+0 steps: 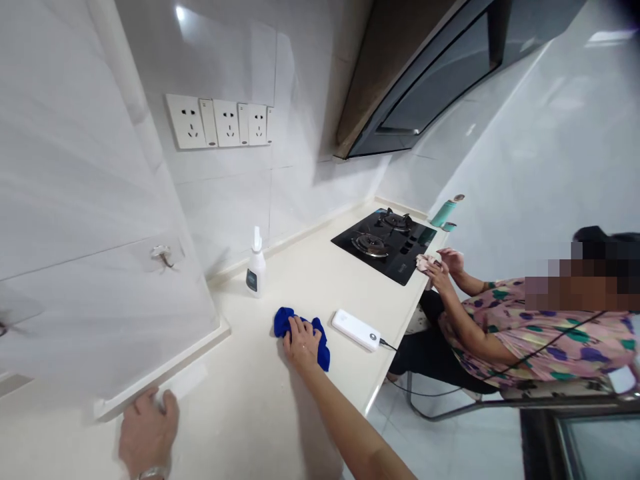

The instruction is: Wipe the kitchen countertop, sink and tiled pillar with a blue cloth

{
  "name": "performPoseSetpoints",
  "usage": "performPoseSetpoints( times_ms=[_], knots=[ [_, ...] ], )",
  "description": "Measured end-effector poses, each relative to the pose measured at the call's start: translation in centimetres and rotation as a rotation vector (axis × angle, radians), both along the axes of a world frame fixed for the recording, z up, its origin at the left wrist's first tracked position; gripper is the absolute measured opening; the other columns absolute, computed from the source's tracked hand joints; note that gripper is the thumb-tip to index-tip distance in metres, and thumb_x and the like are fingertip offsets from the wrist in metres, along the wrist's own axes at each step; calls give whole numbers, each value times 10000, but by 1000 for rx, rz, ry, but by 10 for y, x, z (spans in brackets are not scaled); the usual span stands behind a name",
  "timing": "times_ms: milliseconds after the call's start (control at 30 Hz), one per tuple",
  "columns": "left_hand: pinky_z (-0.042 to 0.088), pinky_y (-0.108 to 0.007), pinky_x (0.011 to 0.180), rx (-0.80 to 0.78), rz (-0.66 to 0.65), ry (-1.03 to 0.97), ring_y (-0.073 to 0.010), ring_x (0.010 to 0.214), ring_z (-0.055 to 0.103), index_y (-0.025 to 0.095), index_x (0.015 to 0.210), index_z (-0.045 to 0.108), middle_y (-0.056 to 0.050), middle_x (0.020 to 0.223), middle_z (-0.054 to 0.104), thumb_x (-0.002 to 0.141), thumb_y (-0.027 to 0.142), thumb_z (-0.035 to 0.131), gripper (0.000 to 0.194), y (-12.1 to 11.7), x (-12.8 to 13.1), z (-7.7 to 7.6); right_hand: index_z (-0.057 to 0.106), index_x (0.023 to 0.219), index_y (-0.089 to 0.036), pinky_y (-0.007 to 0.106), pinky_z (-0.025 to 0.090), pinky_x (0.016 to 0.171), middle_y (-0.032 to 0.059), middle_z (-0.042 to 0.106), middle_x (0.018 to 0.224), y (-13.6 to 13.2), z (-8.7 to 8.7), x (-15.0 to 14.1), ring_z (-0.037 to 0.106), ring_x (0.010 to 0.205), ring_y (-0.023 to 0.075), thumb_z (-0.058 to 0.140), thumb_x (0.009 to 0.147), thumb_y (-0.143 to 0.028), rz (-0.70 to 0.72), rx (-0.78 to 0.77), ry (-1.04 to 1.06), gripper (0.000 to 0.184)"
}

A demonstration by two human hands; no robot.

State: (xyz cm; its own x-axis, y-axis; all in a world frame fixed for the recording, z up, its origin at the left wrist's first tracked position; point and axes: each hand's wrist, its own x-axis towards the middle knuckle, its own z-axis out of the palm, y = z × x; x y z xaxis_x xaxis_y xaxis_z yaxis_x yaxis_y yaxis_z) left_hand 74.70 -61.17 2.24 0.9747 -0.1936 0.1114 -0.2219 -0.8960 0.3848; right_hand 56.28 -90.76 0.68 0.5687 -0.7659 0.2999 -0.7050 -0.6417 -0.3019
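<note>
On the cream countertop (240, 400), my right hand (303, 343) presses down on a crumpled blue cloth (323, 353), its fingers curled over the fabric. My left hand (149, 430) rests on the counter at the lower left, beside the foot of the wall corner. Its thumb stands apart from the bent fingers, and no object shows in it. A white spray bottle (255, 270) stands upright behind the cloth, near the wall. To the right of the cloth lies a white power bank (356, 330) with a black cable plugged into its end.
Farther along the counter is a black gas stove (385, 243) under a range hood (425, 87). A green bottle (443, 213) stands beyond it. At the right, a seated person (500, 333) holds a pale cloth (426, 263) at the counter's edge. Wall sockets (223, 123) are above.
</note>
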Motion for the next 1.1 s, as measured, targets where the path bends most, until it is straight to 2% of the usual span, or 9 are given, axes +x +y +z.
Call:
performPoseSetpoints(
  times_ms=[133,233,367,500,667,800,933,1033,1100],
  knots=[
    [498,-446,802,32,-53,-95,-340,965,595,145,1187,557,-164,990,596,899,567,292,575,-2,-1,2,464,1433,-166,533,328,911,180,496,1448,-37,2,33,454,1192,338,311,972,-308,-180,9,63,506],
    [504,-439,793,34,-39,-103,-332,953,602,154,1164,564,-150,965,597,897,573,302,562,-5,-2,5,444,1445,-144,530,340,889,208,480,1434,-64,4,53,450,1167,349,294,969,-308,-220,8,108,525],
    [503,-440,748,61,11,-33,-323,890,610,170,1150,568,-149,976,586,885,635,283,607,-6,1,3,428,1453,-161,527,343,888,203,479,1413,-97,6,73,440,1149,345,303,968,-335,-162,-17,161,530],
    [499,-437,755,91,2,-57,-318,892,604,160,1151,560,-157,996,584,888,638,269,618,-6,4,-1,399,1475,-193,537,339,907,183,479,1417,-125,11,88,433,1134,335,329,955,-335,-90,-26,209,544],
    [501,-427,767,122,10,-16,-312,921,601,145,1138,559,-167,1025,584,884,639,285,619,-8,1,4,325,1520,-262,548,333,922,130,354,1556,-136,18,94,424,1147,331,322,956,-339,-35,20,266,569],
    [506,-438,804,91,8,-27,-322,966,605,146,1153,544,-171,1067,582,870,637,324,608,-9,-1,9,368,1502,-241,556,327,950,134,386,1543,-111,22,85,421,1182,341,312,965,-340,-14,37,270,549],
    [505,-461,852,75,23,52,-337,981,611,153,1145,544,-176,1078,576,858,662,323,625,-7,3,9,372,1502,-208,603,314,996,151,392,1546,-48,17,58,429,1227,360,347,956,-332,56,32,204,561],
    [501,-471,881,52,16,74,-339,1000,611,163,1167,532,-177,1125,562,858,678,309,640,-3,5,7,395,1491,-251,645,303,1023,128,392,1556,8,12,24,423,1283,383,419,933,-359,207,106,110,568],
    [496,-471,902,23,4,70,-341,1029,604,156,1183,522,-177,1133,560,859,660,321,633,-2,5,6,408,1477,-312,667,275,1069,90,407,1553,36,19,-4,413,1330,390,513,891,-460,394,219,13,613]
  ],
)
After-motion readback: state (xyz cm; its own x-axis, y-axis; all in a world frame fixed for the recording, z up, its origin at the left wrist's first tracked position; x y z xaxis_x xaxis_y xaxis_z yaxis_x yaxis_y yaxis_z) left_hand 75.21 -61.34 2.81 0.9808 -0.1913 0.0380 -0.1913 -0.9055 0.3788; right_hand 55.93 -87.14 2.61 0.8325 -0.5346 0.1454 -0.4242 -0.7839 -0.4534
